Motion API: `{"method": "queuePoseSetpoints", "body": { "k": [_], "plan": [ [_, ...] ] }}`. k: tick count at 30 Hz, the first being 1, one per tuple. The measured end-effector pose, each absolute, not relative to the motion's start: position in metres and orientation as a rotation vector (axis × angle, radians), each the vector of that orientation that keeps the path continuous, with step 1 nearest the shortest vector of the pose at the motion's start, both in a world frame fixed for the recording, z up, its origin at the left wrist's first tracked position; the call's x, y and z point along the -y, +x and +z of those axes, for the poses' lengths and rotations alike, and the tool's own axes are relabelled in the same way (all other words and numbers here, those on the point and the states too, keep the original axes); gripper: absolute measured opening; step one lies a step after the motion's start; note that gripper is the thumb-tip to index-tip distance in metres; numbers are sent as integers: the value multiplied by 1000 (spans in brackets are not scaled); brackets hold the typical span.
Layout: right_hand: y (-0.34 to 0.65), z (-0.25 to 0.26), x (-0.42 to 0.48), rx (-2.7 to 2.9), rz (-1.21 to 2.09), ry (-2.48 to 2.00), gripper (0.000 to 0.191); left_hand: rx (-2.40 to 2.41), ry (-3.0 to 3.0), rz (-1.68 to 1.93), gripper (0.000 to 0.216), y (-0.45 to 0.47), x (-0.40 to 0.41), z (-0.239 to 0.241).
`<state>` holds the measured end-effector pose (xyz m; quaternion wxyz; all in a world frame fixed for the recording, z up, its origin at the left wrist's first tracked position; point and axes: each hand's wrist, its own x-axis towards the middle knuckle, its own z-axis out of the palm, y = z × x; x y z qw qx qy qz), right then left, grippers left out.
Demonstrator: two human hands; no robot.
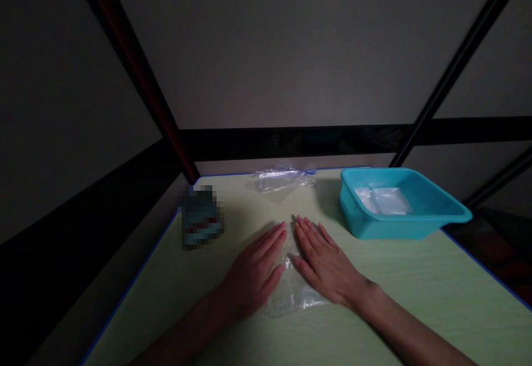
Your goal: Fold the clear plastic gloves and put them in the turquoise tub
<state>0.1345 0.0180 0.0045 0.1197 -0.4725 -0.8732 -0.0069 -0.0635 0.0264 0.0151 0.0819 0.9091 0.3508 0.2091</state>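
Observation:
A clear plastic bag (291,291) lies flat on the pale green table, partly covered by both hands. My left hand (257,269) rests along the bag's left side, its fingers stretched forward and its thumb apart. On the right side, my right hand (324,263) lies palm down with fingers extended and thumb out to the left. A narrow strip of the shiny film shows between the two hands. Neither hand grips anything.
Crumpled clear plastic (282,180) lies at the table's back edge. A turquoise basin (386,227) at the right holds flat, folded clear plastic (384,199). A blurred dark item (201,216) stands at the left. Blue edging borders the table (415,310); panels rise behind.

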Motion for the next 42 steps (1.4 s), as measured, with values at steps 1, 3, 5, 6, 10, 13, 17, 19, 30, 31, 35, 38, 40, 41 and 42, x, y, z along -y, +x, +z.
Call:
{"method": "queuePoseSetpoints", "body": {
  "k": [1, 3, 5, 6, 10, 13, 17, 19, 30, 31, 35, 38, 40, 41, 42],
  "plan": [
    [133, 4, -18, 2560, -24, -1392, 58, -1028, 2754, 558, 52, -59, -24, 15],
    [132, 3, -17, 2573, -27, -1418, 57, -1026, 2804, 443, 55, -53, -21, 12],
    [132, 2, -16, 2574, -29, -1437, 57, -1048, 2828, 334, 56, -52, -22, 10],
    [132, 1, -16, 2570, -30, -1442, 57, -1066, 2833, 298, 57, -53, -23, 9],
    [131, -1, -16, 2564, -13, -1450, 56, -1092, 2832, 290, 60, -64, -27, 6],
    [132, -1, -18, 2546, 42, -1437, 57, -1101, 2755, 358, 58, -73, -30, 5],
    [144, 12, -20, 2468, 294, -1317, 56, -1094, 2332, 702, 46, -81, -38, 9],
    [155, 25, -17, 2428, 402, -1177, 51, -1059, 2011, 871, 41, -83, -44, 13],
    [184, 35, 23, 2798, -58, -863, 22, -1136, 1482, 986, 43, -82, -54, 10],
    [183, 32, 23, 2810, -104, -849, 22, -1147, 1494, 973, 42, -82, -54, 10],
    [179, 26, 21, 2802, -203, -774, 28, -1170, 1538, 929, 40, -81, -55, 9],
    [180, 24, 19, 2778, -239, -704, 33, -1180, 1545, 921, 40, -81, -55, 8],
    [182, 23, 18, 2771, -251, -679, 33, -1185, 1543, 921, 39, -80, -55, 8],
    [184, 23, 18, 2773, -249, -676, 32, -1185, 1541, 919, 39, -80, -54, 9],
    [185, 22, 17, 2774, -240, -683, 31, -1185, 1540, 917, 39, -80, -54, 9]
  ]
}}
